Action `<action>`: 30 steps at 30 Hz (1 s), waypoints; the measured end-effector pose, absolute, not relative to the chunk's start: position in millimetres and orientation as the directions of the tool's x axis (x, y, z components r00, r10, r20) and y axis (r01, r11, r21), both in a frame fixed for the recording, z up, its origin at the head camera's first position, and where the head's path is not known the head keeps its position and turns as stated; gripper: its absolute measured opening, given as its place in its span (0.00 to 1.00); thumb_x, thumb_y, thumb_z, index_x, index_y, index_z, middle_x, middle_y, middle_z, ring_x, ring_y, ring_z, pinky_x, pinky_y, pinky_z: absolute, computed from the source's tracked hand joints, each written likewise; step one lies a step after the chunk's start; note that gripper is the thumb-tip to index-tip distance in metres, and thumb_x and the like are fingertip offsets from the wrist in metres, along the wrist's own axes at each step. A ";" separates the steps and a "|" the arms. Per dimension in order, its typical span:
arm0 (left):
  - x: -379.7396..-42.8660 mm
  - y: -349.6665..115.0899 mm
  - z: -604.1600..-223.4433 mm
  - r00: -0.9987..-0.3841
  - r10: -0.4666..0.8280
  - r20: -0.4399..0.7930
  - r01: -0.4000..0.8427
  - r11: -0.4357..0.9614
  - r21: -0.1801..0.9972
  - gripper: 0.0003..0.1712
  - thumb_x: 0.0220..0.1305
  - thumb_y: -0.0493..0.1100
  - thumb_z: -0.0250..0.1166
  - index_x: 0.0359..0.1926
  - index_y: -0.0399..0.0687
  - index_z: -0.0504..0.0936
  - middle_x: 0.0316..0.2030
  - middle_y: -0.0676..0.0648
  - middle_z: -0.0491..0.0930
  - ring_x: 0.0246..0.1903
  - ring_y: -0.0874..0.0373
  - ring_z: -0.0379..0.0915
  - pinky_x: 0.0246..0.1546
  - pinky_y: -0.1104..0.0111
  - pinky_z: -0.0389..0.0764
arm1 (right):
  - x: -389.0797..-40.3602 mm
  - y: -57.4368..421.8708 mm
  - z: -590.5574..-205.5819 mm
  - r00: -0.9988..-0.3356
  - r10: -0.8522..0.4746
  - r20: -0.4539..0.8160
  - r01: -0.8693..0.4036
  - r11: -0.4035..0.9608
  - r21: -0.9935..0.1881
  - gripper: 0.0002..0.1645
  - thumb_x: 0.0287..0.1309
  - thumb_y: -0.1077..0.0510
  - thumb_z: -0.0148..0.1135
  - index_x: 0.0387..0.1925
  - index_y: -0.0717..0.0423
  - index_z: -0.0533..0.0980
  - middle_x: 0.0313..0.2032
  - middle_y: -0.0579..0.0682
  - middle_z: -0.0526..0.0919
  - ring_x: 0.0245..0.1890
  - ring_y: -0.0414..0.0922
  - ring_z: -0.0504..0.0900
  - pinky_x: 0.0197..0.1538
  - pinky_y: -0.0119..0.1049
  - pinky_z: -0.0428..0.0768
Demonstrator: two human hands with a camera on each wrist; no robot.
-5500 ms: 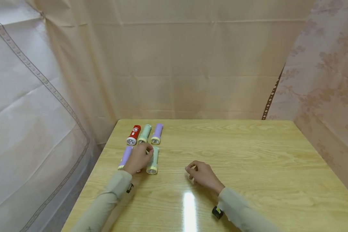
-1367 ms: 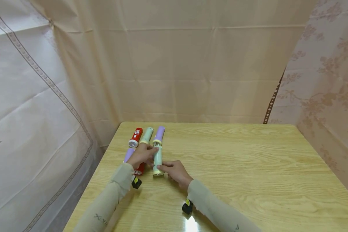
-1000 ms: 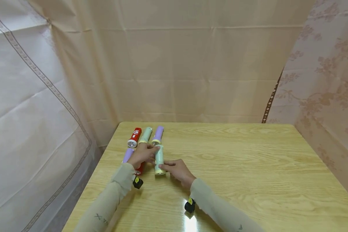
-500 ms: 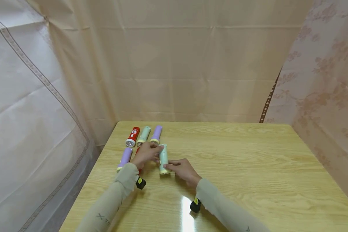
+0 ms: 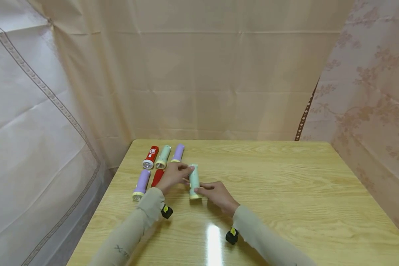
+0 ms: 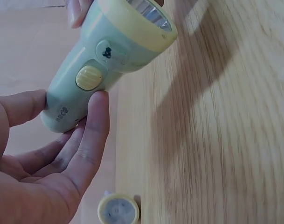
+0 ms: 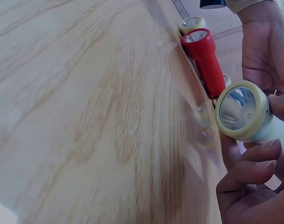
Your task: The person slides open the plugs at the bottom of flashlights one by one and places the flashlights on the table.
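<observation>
Both hands hold a mint-green flashlight [image 5: 194,178] with a pale yellow head, raised over the table right of the other flashlights. My left hand [image 5: 173,176] pinches its tail end between thumb and fingers. At the head end, my right hand [image 5: 219,195] grips it. The left wrist view shows the yellow slide switch [image 6: 89,77] on the flashlight's side, with a left fingertip just below it. In the right wrist view the reflector [image 7: 237,108] faces the camera. A red flashlight [image 5: 157,177] lies partly hidden behind the left hand.
A back row holds a red flashlight [image 5: 150,157], a green flashlight [image 5: 163,157] and a purple flashlight [image 5: 178,152]. Another purple flashlight [image 5: 142,184] lies in front of them. The wooden table [image 5: 269,177] reaches to beige cloth [image 5: 219,85] behind it.
The mint-green flashlight has left its place beside the front red one and moved right, with both hands now on it. The right hand came in from the right; the front purple flashlight is uncovered.
</observation>
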State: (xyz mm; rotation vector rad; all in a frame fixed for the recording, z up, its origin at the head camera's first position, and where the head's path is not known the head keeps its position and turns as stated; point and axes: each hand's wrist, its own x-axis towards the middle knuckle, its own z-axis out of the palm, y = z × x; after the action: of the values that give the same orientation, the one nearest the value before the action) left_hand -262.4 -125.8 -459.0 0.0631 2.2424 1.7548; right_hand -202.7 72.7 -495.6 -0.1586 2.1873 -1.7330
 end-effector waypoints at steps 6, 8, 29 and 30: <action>-260.9 -116.5 -463.3 -0.949 0.259 -0.182 -0.122 0.231 0.965 0.26 0.61 0.52 0.66 0.51 0.37 0.77 0.41 0.40 0.81 0.37 0.48 0.81 0.38 0.57 0.84 | -198.3 85.1 -497.1 -0.935 -0.288 -0.205 0.136 0.242 -0.961 0.31 0.49 0.34 0.67 0.52 0.43 0.80 0.59 0.50 0.76 0.62 0.55 0.69 0.60 0.60 0.67; -259.8 -112.8 -463.9 -0.945 0.276 -0.175 -0.110 0.237 0.965 0.26 0.61 0.53 0.66 0.51 0.37 0.77 0.41 0.40 0.81 0.36 0.47 0.81 0.38 0.57 0.84 | -197.0 89.2 -497.7 -0.936 -0.282 -0.209 0.139 0.249 -0.959 0.30 0.49 0.35 0.67 0.52 0.43 0.80 0.59 0.49 0.76 0.62 0.56 0.68 0.61 0.61 0.66; -251.8 -77.5 -458.0 -0.928 0.339 -0.151 -0.102 0.160 0.982 0.25 0.63 0.50 0.65 0.52 0.34 0.76 0.41 0.39 0.80 0.37 0.43 0.81 0.45 0.47 0.79 | -187.5 123.2 -493.0 -0.944 -0.263 -0.197 0.138 0.228 -0.964 0.30 0.53 0.41 0.67 0.55 0.49 0.78 0.59 0.52 0.75 0.63 0.57 0.67 0.62 0.65 0.60; -252.1 -76.3 -459.0 -0.927 0.343 -0.150 -0.102 0.155 0.983 0.25 0.63 0.50 0.65 0.53 0.34 0.76 0.41 0.39 0.80 0.37 0.42 0.81 0.45 0.46 0.79 | -187.4 124.5 -493.4 -0.945 -0.260 -0.198 0.138 0.232 -0.963 0.30 0.53 0.41 0.67 0.55 0.49 0.78 0.58 0.51 0.76 0.63 0.57 0.67 0.62 0.66 0.60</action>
State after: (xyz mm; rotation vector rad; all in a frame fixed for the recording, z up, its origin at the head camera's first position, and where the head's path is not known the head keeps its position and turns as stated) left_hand -252.1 -76.3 -459.0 0.2309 2.1000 1.8296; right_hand -187.4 124.5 -493.4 -0.1136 2.1935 -1.7654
